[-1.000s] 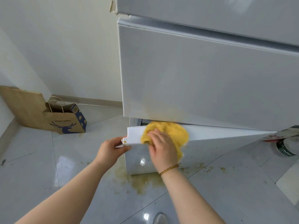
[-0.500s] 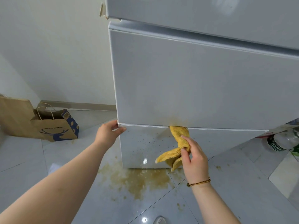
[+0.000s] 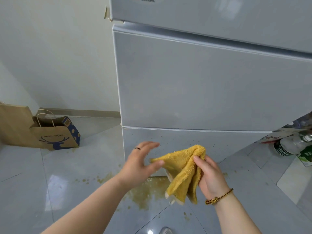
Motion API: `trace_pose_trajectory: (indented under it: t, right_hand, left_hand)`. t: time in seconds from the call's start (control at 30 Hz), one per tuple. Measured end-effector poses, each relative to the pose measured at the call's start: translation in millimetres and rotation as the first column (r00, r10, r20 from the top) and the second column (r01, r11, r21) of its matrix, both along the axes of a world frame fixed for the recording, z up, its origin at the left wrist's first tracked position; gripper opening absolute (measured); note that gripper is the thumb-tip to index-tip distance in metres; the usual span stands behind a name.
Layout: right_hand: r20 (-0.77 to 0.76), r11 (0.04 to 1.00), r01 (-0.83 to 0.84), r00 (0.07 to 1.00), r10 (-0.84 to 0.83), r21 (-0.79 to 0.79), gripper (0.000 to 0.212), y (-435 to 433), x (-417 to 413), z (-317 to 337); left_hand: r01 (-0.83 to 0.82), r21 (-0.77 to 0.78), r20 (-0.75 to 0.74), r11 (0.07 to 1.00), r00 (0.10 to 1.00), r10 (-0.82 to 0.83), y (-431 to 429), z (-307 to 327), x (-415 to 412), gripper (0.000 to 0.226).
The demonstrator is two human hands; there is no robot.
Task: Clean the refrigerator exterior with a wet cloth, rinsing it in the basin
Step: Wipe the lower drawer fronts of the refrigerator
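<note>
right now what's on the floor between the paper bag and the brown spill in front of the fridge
In the head view the stretch is almost bare: glossy grey floor tile from the paper bag to the brown spill, with only a few small brown splatter spots near the spill.

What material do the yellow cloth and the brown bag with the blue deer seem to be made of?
Yellow fluffy cloth: probably terry or microfibre; a looped, fuzzy pile shows and it drapes limply. Brown bag with blue deer print: kraft paper, matte, with sharp creases and twisted cord handles.
</note>
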State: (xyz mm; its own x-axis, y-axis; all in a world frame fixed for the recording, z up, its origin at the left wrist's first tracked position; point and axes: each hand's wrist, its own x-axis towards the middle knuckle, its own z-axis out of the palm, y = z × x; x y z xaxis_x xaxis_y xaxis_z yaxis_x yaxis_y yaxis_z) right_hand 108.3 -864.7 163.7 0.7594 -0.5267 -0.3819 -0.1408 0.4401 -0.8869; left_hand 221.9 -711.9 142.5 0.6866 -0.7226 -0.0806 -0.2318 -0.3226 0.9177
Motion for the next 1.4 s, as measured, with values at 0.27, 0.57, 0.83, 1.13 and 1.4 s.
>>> trace_pose_trajectory:
  t: [0.27,0.57,0.83,1.13,1.4]
  right_hand:
    - [-0.186,0.873,-0.32,0.945,0.268,-0.368,0.033,-2,2,-16]
    - [-0.363,0.382,-0.319,0.93,-0.049,-0.868,0.006,-32,13,-99]
    - [0.155,0.237,0.199,0.969,-0.191,-0.951,0.014,-39,39,-175]
    - [0.816,-0.146,0.818,0.571,0.089,-0.556,0.02,-59,56,-199]
    - [0.613,-0.559,0.706,0.687,0.39,-0.436,0.023,-90,92,-166]
  left_hand:
    - [-0.121,0.06,-0.176,0.991,0.976,0.13,-5,-18,-19,0.026]
    - [-0.431,-0.181,-0.142,0.884,0.901,0.41,-47,-98,-23,0.028]
    - [-0.383,-0.511,0.062,0.77,0.876,0.478,-76,-176,0,0.039]
    - [-0.291,-0.762,0.391,0.579,0.508,0.768,-51,-206,30,0.049]
    - [-0.534,-0.631,-0.046,0.563,0.75,0.659,-26,-186,55,0.046]
